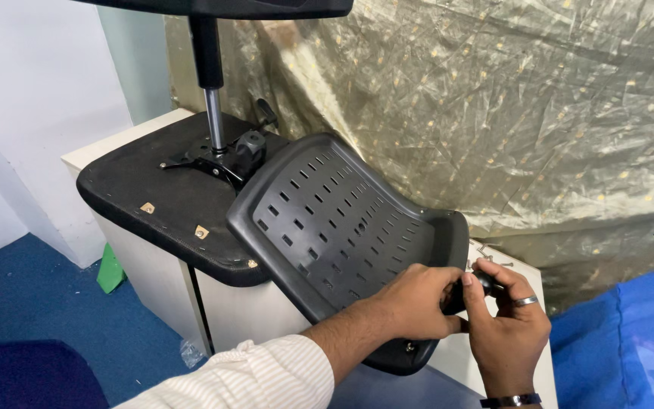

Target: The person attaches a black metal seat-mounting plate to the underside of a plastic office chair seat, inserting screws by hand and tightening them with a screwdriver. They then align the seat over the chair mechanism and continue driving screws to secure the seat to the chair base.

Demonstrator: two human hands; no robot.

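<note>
here, at lower right of the frame, a small black knob [486,282] is gripped closed by the right hand [510,322], while the slotted black plastic backrest [334,220] is clasped by the left hand [414,301]; fastening seems underway, and steady turning is called for.

A black plastic chair back panel [342,227] with rows of small rectangular slots sits mid-frame, tilted, its upper edge leaning on an upturned black seat at the left, its lower end toward the bottom of the frame. At its lower right edge a small dark handled tool [486,282] is mostly hidden from view.
</note>
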